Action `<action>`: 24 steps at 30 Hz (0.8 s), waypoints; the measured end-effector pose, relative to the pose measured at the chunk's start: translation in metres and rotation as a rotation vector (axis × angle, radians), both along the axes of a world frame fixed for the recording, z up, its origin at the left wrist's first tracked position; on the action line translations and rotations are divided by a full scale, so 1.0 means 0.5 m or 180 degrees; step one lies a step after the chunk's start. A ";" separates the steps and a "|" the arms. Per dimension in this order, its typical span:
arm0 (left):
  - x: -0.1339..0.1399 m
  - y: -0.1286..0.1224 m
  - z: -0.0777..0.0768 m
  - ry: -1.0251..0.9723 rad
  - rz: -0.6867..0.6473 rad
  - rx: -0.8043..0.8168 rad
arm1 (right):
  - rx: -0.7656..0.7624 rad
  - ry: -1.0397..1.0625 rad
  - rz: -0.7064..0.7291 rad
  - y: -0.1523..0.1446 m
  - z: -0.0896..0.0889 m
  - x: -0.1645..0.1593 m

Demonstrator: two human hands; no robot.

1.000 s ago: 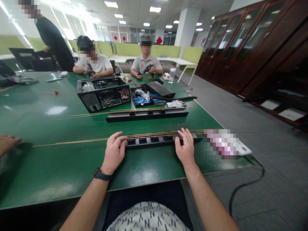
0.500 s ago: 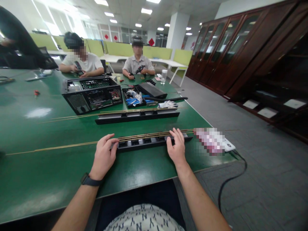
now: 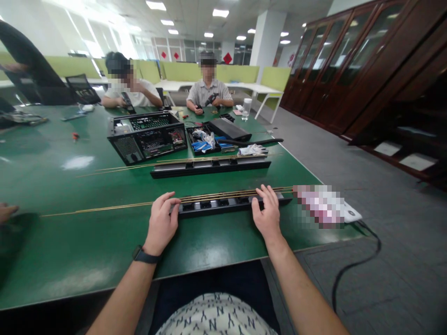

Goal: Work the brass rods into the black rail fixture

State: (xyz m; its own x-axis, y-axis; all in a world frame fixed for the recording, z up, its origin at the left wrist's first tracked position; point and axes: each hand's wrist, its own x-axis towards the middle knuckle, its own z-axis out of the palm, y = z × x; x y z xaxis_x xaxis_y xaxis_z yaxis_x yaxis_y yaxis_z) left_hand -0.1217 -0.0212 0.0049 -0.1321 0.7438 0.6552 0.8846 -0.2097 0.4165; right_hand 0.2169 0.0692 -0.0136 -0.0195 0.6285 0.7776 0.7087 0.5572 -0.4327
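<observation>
A long black rail-like tray (image 3: pixel 233 205) with dark blocks along it lies before me on the green table. Several thin golden rods (image 3: pixel 115 207) run lengthwise over it and extend far past its left end. At that end, my left hand (image 3: pixel 162 223) has bent fingers, thumb apart from the index, with fingertips touching the rods or the tray's end. Close to the right end, my right hand (image 3: pixel 267 214) has its fingers spread, their tips over the rods and its thumb by the tray's near side. Neither hand shows a closed grip.
Behind lies a second black tray (image 3: pixel 213 168) with golden rods. Further back are an opened computer case (image 3: pixel 150 137), a box with gloves (image 3: pixel 204 141) and a clear bottle (image 3: pixel 246 109). A white power strip (image 3: pixel 352 213) with a cable sits right. Another person's hand (image 3: pixel 7 211) shows left.
My view has swung slightly left, so everything sits further right. Both my hands stay at the tray. Another person's hand appears at the left edge; the back-left person has raised a hand.
</observation>
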 end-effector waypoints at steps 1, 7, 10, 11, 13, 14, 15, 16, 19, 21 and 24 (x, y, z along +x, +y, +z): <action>0.002 0.001 0.000 0.0006 -0.0010 0.0003 | -0.0001 0.0000 -0.0002 0.000 0.000 0.000; 0.011 0.001 0.005 0.0046 -0.0092 -0.0029 | 0.0059 -0.0021 -0.0010 0.002 -0.002 0.000; 0.008 -0.004 0.005 0.0009 -0.0070 -0.0059 | 0.0081 -0.0047 -0.0015 0.003 -0.004 0.002; 0.007 -0.005 0.005 -0.0009 -0.0047 -0.0072 | 0.0093 -0.0051 -0.0012 0.004 -0.005 0.002; 0.003 -0.007 0.004 -0.0034 0.0005 -0.0088 | 0.0111 -0.0049 -0.0002 0.004 -0.005 0.003; 0.002 -0.007 0.004 -0.0041 0.0025 -0.0092 | 0.0114 -0.0044 0.0003 0.005 -0.005 0.002; 0.000 -0.007 0.004 -0.0044 0.0041 -0.0092 | 0.0109 -0.0038 0.0003 0.004 -0.005 0.002; 0.000 -0.006 0.004 -0.0045 0.0051 -0.0087 | 0.0101 -0.0036 -0.0002 0.004 -0.004 0.002; 0.003 -0.003 0.004 -0.0044 0.0031 -0.0057 | 0.0057 -0.0043 -0.0033 0.003 -0.002 0.001; 0.007 -0.001 0.005 -0.0045 -0.0016 -0.0037 | 0.0034 -0.0052 -0.0054 0.003 -0.001 0.001; 0.012 0.000 0.005 -0.0056 -0.0066 -0.0028 | 0.0047 -0.0057 -0.0047 0.003 -0.001 0.001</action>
